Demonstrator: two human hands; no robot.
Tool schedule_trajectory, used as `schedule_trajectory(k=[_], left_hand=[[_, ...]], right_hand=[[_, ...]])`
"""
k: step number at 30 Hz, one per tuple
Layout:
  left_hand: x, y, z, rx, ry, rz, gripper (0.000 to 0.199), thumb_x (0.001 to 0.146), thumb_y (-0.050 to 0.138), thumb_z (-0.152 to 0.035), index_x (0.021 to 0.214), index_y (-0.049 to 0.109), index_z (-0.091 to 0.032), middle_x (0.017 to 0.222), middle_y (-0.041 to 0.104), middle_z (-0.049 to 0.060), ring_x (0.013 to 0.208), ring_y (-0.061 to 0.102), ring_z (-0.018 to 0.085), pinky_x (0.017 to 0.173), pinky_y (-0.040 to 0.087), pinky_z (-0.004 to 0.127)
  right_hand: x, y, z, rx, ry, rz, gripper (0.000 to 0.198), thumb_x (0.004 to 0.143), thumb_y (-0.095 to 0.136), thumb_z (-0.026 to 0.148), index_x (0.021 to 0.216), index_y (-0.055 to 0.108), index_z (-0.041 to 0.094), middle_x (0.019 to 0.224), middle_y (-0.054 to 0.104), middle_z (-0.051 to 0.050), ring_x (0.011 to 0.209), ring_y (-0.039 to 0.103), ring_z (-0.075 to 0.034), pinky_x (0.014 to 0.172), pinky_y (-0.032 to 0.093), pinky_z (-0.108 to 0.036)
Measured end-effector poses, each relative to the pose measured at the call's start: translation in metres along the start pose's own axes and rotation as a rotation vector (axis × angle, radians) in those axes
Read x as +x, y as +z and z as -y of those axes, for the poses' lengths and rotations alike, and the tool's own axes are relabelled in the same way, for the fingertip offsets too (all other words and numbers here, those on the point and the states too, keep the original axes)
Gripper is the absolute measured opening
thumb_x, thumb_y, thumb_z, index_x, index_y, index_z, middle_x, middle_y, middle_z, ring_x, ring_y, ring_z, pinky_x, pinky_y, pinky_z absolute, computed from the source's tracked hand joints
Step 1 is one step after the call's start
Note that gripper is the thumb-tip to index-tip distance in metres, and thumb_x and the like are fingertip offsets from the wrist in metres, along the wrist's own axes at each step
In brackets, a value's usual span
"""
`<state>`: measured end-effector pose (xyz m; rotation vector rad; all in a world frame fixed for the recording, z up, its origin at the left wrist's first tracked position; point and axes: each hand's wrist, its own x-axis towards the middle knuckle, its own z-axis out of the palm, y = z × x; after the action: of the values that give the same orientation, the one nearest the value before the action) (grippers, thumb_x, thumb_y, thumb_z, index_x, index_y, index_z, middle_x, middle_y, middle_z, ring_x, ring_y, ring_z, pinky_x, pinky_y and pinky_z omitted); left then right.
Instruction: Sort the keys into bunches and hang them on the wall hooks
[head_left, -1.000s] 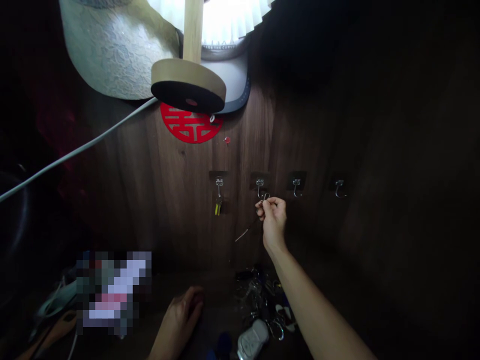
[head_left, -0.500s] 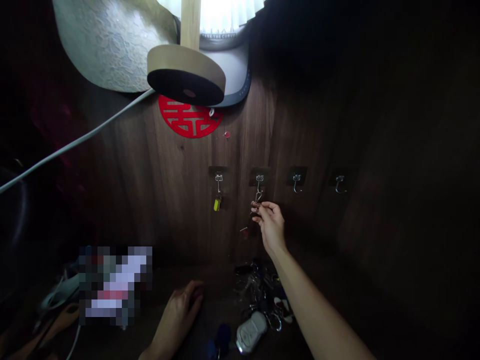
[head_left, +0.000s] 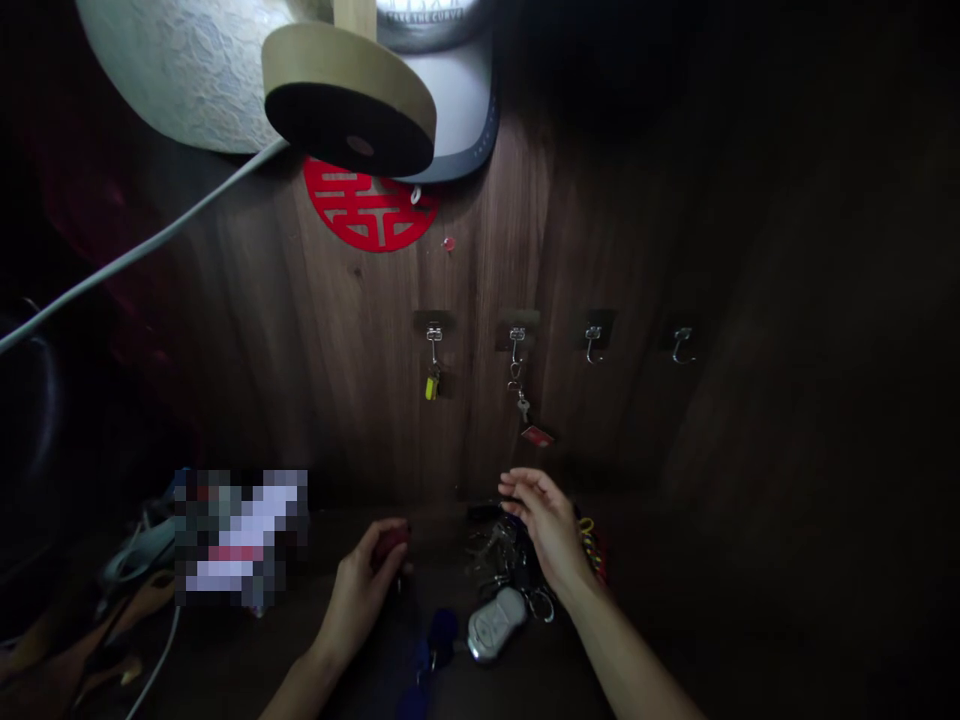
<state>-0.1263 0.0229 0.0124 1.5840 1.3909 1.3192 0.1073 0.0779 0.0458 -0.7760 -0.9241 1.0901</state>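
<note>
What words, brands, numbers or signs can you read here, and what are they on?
"TAKE THE CURVE": pale cap, first letter unclear.
Brim edge: small lettering, unreadable.
Red cut-out: a character, partly hidden by the lamp base, not fully readable.
Red tag, silver fob: any marks too small to read.
Pixelated patch: unreadable.

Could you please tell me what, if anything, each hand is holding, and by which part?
The left hand holds a small red thing between thumb and fingers; which part is unclear. The right hand appears empty.

Silver key (head_left: 523,410), tilted red tag (head_left: 538,436) hanging from hook (head_left: 517,346); dark-red object (head_left: 390,543) in left hand (head_left: 361,585).
</note>
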Motion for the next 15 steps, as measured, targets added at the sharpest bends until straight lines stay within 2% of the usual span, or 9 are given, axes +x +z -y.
schedule_trajectory(k=[3,6,8,11,15], left_hand=[[0.005,0.003,-0.002,-0.262,-0.094,-0.051,0.040,0.072,0.063,-0.046,0.101,0.056,-0.019,0.086,0.069,0.001,0.071,0.070,0.021,0.069,0.056,0.032],[0.007,0.005,-0.008,-0.462,-0.195,-0.051,0.047,0.064,0.070,-0.047,0.099,0.056,-0.018,0.082,0.069,0.001,0.075,0.071,0.023,0.071,0.057,0.036],[0.006,0.005,-0.014,-0.511,-0.255,-0.034,0.048,0.065,0.071,-0.045,0.101,0.055,-0.018,0.085,0.069,0.002,0.077,0.071,0.023,0.072,0.057,0.037],[0.004,0.006,-0.025,-0.533,-0.287,-0.003,0.044,0.069,0.069,-0.042,0.103,0.055,-0.018,0.088,0.069,0.003,0.081,0.070,0.022,0.076,0.055,0.037],[0.004,0.008,-0.038,-0.601,-0.288,0.034,0.039,0.073,0.068,-0.038,0.104,0.055,-0.018,0.091,0.068,0.005,0.087,0.069,0.022,0.081,0.053,0.038]], right_hand=[[-0.018,-0.001,-0.013,-0.110,0.014,0.053,0.024,0.068,0.070,0.040,0.078,0.065,0.019,0.082,0.068,-0.005,0.071,0.063,-0.017,0.057,0.050,-0.026],[-0.030,0.002,-0.024,-0.216,-0.003,0.141,0.026,0.070,0.066,0.045,0.075,0.064,0.019,0.076,0.067,-0.005,0.065,0.063,-0.017,0.053,0.048,-0.025],[-0.036,0.006,-0.029,-0.298,-0.031,0.217,0.024,0.075,0.061,0.044,0.075,0.064,0.019,0.075,0.067,-0.004,0.064,0.063,-0.017,0.054,0.048,-0.026],[-0.045,0.011,-0.029,-0.463,-0.097,0.348,0.020,0.082,0.053,0.036,0.077,0.065,0.021,0.078,0.068,-0.003,0.072,0.064,-0.018,0.065,0.048,-0.029],[-0.057,0.017,-0.026,-0.575,-0.128,0.456,0.017,0.082,0.055,0.031,0.092,0.066,0.024,0.085,0.069,-0.002,0.083,0.063,-0.020,0.078,0.046,-0.032]])
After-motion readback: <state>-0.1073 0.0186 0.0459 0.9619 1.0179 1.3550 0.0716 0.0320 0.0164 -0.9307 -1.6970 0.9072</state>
